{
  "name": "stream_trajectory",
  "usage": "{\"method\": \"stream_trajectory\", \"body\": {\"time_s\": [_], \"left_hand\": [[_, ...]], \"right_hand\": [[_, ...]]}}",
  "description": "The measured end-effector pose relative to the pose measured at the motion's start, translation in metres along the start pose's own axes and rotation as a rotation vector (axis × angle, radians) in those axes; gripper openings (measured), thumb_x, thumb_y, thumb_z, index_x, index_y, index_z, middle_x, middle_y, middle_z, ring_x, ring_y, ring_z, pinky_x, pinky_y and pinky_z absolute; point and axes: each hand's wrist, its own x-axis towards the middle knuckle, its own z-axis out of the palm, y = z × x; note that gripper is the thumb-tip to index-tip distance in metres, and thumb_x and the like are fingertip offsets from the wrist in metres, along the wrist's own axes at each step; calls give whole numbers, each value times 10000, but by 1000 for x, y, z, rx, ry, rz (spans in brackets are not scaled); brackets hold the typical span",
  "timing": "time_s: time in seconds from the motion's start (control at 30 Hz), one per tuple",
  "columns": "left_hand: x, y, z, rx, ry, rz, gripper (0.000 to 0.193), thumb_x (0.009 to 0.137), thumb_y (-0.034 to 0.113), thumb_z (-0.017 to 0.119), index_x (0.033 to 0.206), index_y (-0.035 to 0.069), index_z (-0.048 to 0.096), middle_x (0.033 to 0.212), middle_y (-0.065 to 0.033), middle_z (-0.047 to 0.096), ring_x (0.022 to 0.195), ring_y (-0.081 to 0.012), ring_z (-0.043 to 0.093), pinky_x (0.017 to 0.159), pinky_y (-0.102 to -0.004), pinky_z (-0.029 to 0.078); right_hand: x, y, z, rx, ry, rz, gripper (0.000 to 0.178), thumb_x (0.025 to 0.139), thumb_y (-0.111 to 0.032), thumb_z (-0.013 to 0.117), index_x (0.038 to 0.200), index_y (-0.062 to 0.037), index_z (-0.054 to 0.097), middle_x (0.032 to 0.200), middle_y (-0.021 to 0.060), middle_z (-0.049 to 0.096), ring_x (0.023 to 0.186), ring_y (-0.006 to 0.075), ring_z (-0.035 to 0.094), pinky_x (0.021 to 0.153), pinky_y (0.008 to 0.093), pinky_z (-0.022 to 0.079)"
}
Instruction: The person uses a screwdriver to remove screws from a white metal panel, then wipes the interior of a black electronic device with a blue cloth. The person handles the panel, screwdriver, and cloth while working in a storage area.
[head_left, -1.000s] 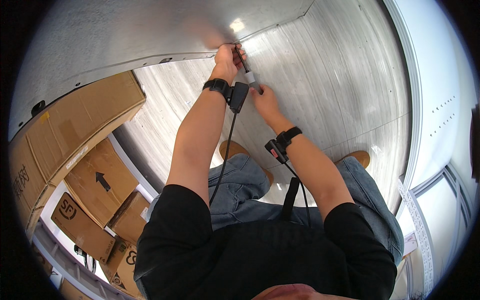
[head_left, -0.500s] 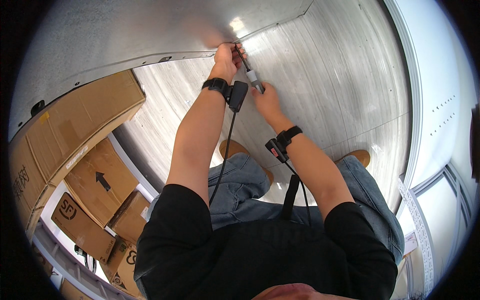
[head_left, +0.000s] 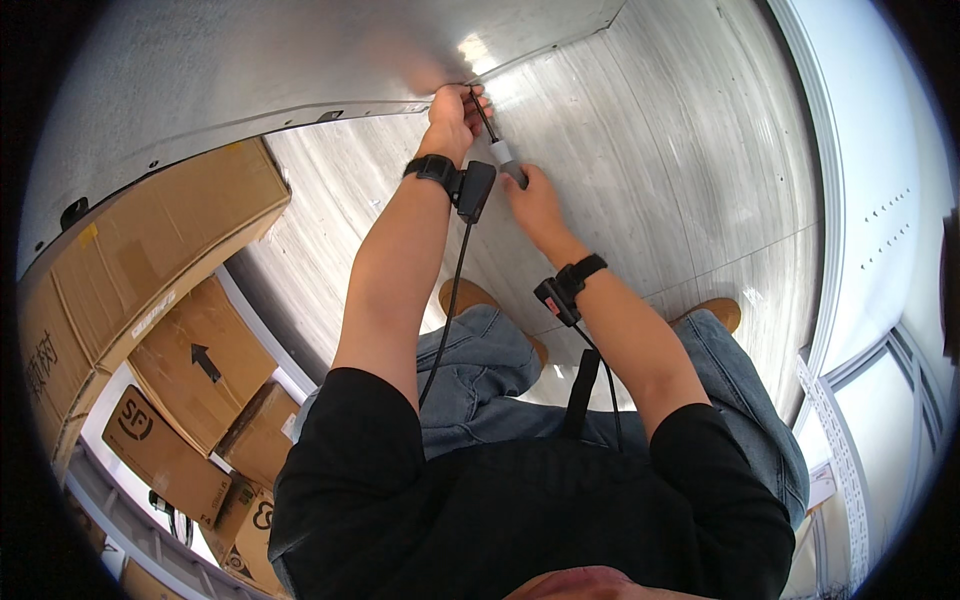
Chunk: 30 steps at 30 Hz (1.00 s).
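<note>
A screwdriver [head_left: 502,151] with a grey and white handle and a dark shaft slants up to the lower edge of a large grey metal panel [head_left: 250,60]. My right hand [head_left: 536,203] is closed around the handle's lower end. Up at the panel edge, my left hand [head_left: 455,113] has its fingers curled beside the shaft's tip. What those fingers pinch is too small to make out, and the very tip is hidden among them.
Cardboard boxes [head_left: 205,355] are stacked at the left, with one long carton [head_left: 170,235] along the panel. A white door-like panel [head_left: 870,160] stands at the right. My shoes rest on the wood-look floor [head_left: 680,150]. Cables run from both wrist straps.
The screwdriver's handle has turned slightly in my right hand, and the right wrist has shifted a little. My left hand stays in the same place by the tip.
</note>
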Motion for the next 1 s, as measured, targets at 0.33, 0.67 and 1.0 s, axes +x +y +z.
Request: {"method": "stream_trajectory", "body": {"time_s": [0.33, 0.67, 1.0], "left_hand": [[-1, 0, 0, -6, 5, -1, 217, 913, 221, 478, 940, 119, 667, 796, 5, 637, 712, -144, 603, 643, -302, 409], [0, -3, -3, -31, 0, 48, 234, 929, 202, 458, 989, 90, 655, 881, -21, 670, 800, -154, 652, 703, -296, 452], [5, -5, -3, -20, -7, 88, 239, 938, 191, 454, 992, 61, 647, 895, -48, 687, 819, -182, 659, 778, -321, 484]], "right_hand": [[-6, -20, -14, 91, -98, 7, 436, 863, -243, 708, 1114, -14, 435, 944, 240, 626, 819, 385, 652, 721, 434, 502], [-1, -9, -9, 330, -215, 228, 443, 916, -222, 625, 1258, 21, 484, 1000, 184, 631, 751, 274, 662, 626, 376, 509], [-4, -7, -9, 217, -37, 1, 540, 876, -222, 683, 1279, 29, 426, 990, 183, 613, 782, 264, 635, 711, 380, 508]]}}
